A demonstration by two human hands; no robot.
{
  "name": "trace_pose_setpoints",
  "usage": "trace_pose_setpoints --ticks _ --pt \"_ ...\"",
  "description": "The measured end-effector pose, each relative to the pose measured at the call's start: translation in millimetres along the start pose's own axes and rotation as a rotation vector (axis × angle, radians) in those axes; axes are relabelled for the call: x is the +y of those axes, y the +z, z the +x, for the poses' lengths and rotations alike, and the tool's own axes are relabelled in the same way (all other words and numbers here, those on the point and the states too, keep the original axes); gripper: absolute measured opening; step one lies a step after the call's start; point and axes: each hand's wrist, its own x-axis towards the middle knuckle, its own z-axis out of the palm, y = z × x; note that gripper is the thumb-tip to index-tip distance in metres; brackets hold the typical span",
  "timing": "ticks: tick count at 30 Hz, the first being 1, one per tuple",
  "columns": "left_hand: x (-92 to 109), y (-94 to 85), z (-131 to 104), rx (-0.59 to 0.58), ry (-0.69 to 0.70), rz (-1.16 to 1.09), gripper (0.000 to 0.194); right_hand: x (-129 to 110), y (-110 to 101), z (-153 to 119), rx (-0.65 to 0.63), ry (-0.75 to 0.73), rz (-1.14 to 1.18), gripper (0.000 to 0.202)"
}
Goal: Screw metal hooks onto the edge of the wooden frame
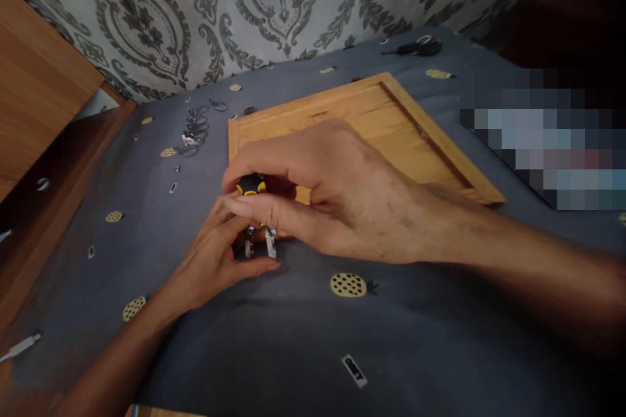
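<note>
My right hand [337, 199] is closed round a black and yellow screwdriver handle [251, 184], its thumb and fingers on either side. Below it, my left hand [220, 254] pinches a small silver metal fitting [270, 244] between thumb and fingers. The tool's lower end meets the fitting, though the fingers hide the contact. Both hands are at the near left corner of a framed wooden panel [430, 140], which lies on the blue cloth with pineapple prints.
Several small metal parts [193, 127] lie at the upper left. A black object [418, 47] rests near the patterned curtain. Wooden furniture [44, 71] borders the left side, with a white cable plug [24, 346] at the lower left. A pixelated area covers the right.
</note>
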Motion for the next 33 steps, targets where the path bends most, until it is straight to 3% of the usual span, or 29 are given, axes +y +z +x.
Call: trace_pose_setpoints --ticks 12,33 --pt "-4.5 2.1 -2.9 0.035 0.009 0.01 0.04 -0.7 -0.6 2.2 -0.017 0.005 0.02 0.024" --pt "-4.9 2.2 -2.4 0.031 0.019 0.009 0.033 3.4 1.6 -0.5 0.001 0.03 0.01 0.023"
